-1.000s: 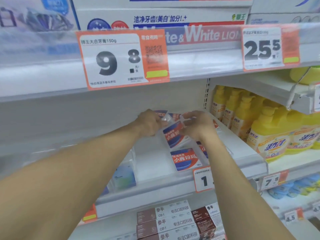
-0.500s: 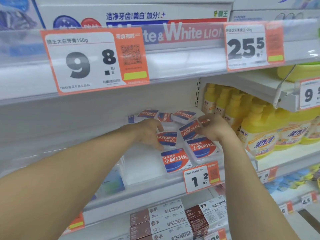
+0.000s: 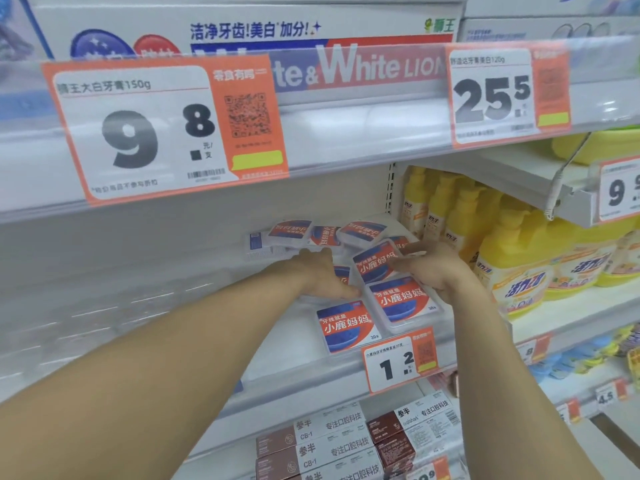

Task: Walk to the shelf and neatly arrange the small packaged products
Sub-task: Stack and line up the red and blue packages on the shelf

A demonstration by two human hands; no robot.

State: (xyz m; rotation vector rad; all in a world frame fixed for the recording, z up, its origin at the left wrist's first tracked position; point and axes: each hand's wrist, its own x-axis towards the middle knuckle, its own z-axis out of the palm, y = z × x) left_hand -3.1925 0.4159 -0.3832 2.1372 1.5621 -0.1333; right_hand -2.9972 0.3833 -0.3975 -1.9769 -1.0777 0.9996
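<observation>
Red, blue and white on the shelf
Small packs [image 3: 348, 326] wear red-and-blue labels with white lettering; bottles [image 3: 512, 268] are yellow; price tags [image 3: 166, 129] orange-bordered white.

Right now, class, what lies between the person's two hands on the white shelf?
In the head view, a tilted red-and-blue floss pick box lies between the left hand and the right hand; its right edge meets the right hand's fingers.
</observation>
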